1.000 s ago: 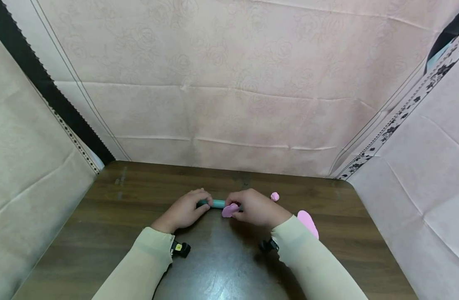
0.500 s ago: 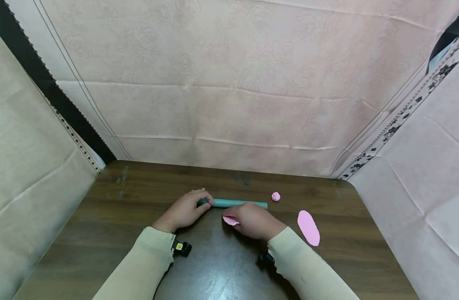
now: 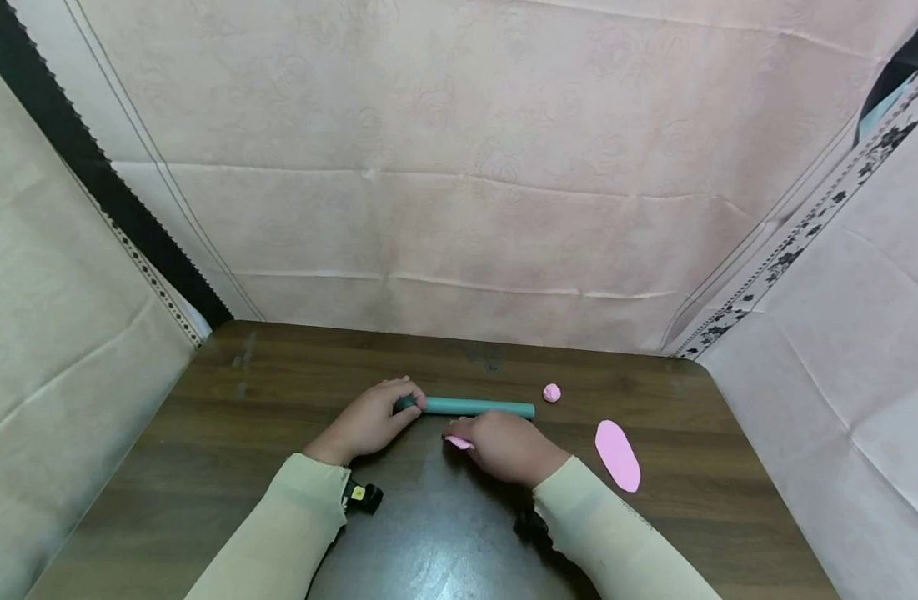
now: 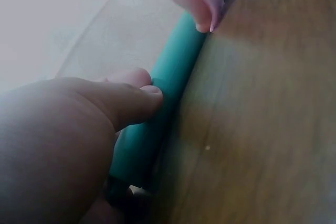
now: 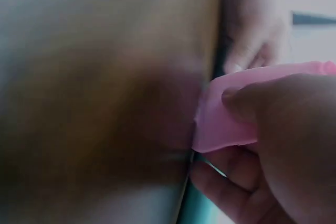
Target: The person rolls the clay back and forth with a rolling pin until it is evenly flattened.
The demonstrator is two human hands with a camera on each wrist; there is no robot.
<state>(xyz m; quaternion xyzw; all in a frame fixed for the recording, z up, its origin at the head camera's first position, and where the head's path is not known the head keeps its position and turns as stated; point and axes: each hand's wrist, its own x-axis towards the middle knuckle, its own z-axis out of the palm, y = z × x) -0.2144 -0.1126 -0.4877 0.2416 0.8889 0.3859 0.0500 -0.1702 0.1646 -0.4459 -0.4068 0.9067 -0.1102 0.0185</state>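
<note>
A smooth teal rod point(image 3: 481, 407) lies crosswise on the table. Its left end is in my left hand point(image 3: 374, 421), which grips it with thumb and fingers; in the left wrist view the thumb presses along the rod point(image 4: 176, 59). Just in front of the rod, my right hand point(image 3: 509, 446) pinches a thin, soft pink sheet point(image 3: 459, 442). From the right wrist, this pink sheet point(image 5: 223, 116) shows flat between thumb and fingers, its lower edge close to the tabletop. Most of the sheet is hidden by the right hand in the head view.
A flat pink oval point(image 3: 617, 456) lies on the wooden table point(image 3: 676, 533) to the right of the right hand. A small crumpled pink ball point(image 3: 552, 392) sits beyond the rod's right end. Pale patterned cloth point(image 3: 459, 208) hangs behind the table and along both sides.
My right hand, with the pink sheet, has come back off the rod toward me, uncovering the rod's right part. It then tilted the sheet slightly. The left hand has stayed on the rod.
</note>
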